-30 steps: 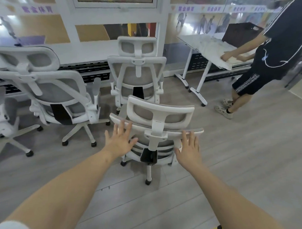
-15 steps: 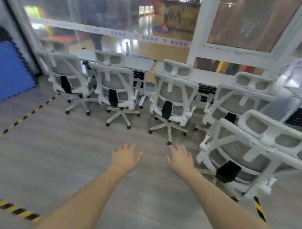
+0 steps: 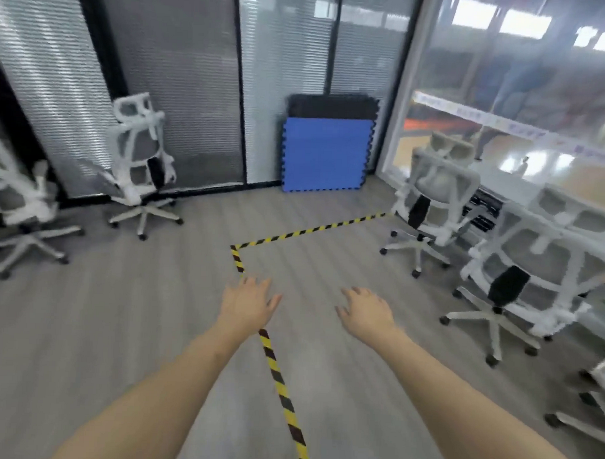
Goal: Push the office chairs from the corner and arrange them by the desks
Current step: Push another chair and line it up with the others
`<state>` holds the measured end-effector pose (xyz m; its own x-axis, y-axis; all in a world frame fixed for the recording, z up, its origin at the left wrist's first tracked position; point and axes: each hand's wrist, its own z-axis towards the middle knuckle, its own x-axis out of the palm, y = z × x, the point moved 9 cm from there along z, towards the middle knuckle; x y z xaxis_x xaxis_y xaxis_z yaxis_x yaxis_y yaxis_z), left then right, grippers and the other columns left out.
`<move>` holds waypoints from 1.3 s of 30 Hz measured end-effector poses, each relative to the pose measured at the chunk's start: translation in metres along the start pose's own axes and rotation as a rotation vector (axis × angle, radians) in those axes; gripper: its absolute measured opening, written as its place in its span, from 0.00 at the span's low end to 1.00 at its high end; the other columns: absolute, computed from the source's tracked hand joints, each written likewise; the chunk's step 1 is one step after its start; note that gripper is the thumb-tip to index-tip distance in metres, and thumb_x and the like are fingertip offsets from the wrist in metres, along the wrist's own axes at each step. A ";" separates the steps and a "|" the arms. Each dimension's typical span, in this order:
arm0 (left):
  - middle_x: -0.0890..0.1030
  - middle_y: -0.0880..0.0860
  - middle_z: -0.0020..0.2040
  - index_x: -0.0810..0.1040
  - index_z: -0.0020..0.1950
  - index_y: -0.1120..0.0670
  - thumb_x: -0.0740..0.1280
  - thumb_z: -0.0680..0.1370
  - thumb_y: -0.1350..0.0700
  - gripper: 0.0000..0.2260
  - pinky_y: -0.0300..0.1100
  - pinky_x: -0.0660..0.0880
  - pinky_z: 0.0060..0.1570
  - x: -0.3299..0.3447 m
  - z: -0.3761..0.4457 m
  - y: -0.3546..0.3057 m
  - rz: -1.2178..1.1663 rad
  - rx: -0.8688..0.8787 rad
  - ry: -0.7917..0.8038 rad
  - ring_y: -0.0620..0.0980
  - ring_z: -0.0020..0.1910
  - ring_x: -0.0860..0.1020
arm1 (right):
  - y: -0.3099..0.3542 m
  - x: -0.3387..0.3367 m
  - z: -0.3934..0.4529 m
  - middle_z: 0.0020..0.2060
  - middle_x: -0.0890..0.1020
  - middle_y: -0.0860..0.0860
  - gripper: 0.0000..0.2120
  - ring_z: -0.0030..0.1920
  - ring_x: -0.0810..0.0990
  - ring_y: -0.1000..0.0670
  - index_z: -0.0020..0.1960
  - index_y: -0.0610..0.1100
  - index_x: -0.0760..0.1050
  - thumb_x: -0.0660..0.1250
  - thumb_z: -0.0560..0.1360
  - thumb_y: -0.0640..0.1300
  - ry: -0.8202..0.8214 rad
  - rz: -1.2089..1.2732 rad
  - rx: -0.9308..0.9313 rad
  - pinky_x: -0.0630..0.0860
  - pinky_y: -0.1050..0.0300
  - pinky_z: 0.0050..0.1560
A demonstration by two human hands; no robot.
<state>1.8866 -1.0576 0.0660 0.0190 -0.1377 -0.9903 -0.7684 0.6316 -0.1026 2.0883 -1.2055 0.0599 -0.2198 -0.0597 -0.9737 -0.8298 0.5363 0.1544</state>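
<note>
Your hands: your left hand (image 3: pixel 249 301) and right hand (image 3: pixel 367 310) are both stretched out ahead of you over the floor, palms down, fingers spread and relaxed, gripping nothing and touching no chair.
Chairs in the corner: two white-framed office chairs with grey mesh backs, headrests and five-star caster bases stand at your left by the blinds; the nearer one (image 3: pixel 17 205) sits at the picture's left edge, the farther one (image 3: pixel 140 168) just in front of the blinds, both well apart from your hands.
Chairs by the desk: two more of the same make stand at your right, backs toward you, each with a black lumbar pad; one (image 3: pixel 429 203) is farther off, one (image 3: pixel 533 271) nearer, both pushed up to a white desk (image 3: pixel 522 183) along the glass wall.
Floor: grey wood-look planks (image 3: pixel 119 326), crossed by yellow-and-black hazard tape (image 3: pixel 279 376) that runs away from you, then turns right.
Room: grey blinds (image 3: pixel 183 70) behind dark frames; a blue foam mat (image 3: pixel 326 154) leans against them with a black foam mat (image 3: pixel 333 106) behind it.
</note>
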 end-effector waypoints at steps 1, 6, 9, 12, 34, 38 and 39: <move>0.73 0.53 0.71 0.66 0.77 0.48 0.50 0.85 0.36 0.26 0.57 0.69 0.68 -0.009 0.020 0.031 -0.003 -0.042 -0.018 0.55 0.72 0.69 | 0.028 -0.003 0.033 0.76 0.69 0.47 0.26 0.75 0.68 0.42 0.80 0.51 0.64 0.57 0.84 0.56 -0.006 -0.008 -0.043 0.68 0.43 0.72; 0.72 0.52 0.74 0.64 0.80 0.47 0.51 0.85 0.38 0.26 0.55 0.69 0.67 -0.058 0.116 0.179 0.001 -0.255 -0.098 0.54 0.74 0.68 | 0.173 -0.023 0.199 0.77 0.69 0.47 0.26 0.76 0.67 0.44 0.81 0.50 0.64 0.56 0.85 0.56 -0.045 0.001 -0.240 0.65 0.44 0.73; 0.71 0.52 0.75 0.63 0.80 0.47 0.52 0.84 0.37 0.27 0.55 0.68 0.69 -0.077 0.162 0.266 -0.010 -0.384 -0.110 0.54 0.75 0.67 | 0.257 -0.033 0.287 0.76 0.70 0.48 0.25 0.75 0.67 0.45 0.79 0.49 0.65 0.57 0.84 0.55 -0.036 0.021 -0.343 0.67 0.44 0.71; 0.70 0.52 0.75 0.63 0.81 0.47 0.51 0.84 0.37 0.27 0.54 0.66 0.70 -0.091 0.204 0.343 -0.030 -0.486 -0.122 0.54 0.75 0.67 | 0.337 -0.036 0.366 0.72 0.74 0.49 0.23 0.72 0.71 0.45 0.77 0.50 0.67 0.58 0.84 0.55 -0.042 0.007 -0.463 0.72 0.46 0.65; 0.70 0.53 0.75 0.62 0.79 0.47 0.50 0.85 0.39 0.25 0.56 0.64 0.70 -0.169 0.710 0.768 -0.035 -0.516 -0.144 0.56 0.76 0.65 | 0.694 -0.051 0.949 0.74 0.72 0.48 0.23 0.73 0.69 0.44 0.76 0.48 0.70 0.59 0.83 0.55 -0.058 0.119 -0.487 0.71 0.46 0.68; 0.70 0.52 0.75 0.62 0.80 0.47 0.49 0.85 0.40 0.25 0.57 0.66 0.70 -0.158 0.806 0.828 -0.039 -0.545 -0.133 0.56 0.76 0.66 | 0.734 -0.043 1.063 0.75 0.71 0.48 0.25 0.74 0.69 0.44 0.77 0.49 0.68 0.59 0.83 0.55 -0.048 0.084 -0.496 0.70 0.46 0.70; 0.70 0.53 0.75 0.60 0.81 0.47 0.49 0.85 0.40 0.26 0.57 0.66 0.71 -0.156 0.831 0.844 -0.042 -0.557 -0.126 0.55 0.76 0.65 | 0.746 -0.041 1.094 0.75 0.71 0.48 0.25 0.74 0.68 0.44 0.78 0.49 0.68 0.59 0.83 0.56 -0.043 0.078 -0.505 0.70 0.46 0.70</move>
<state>1.7667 0.1309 0.0556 0.1066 -0.0409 -0.9935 -0.9859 0.1254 -0.1110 2.0393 0.1180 0.0315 -0.2786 0.0045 -0.9604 -0.9584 0.0637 0.2783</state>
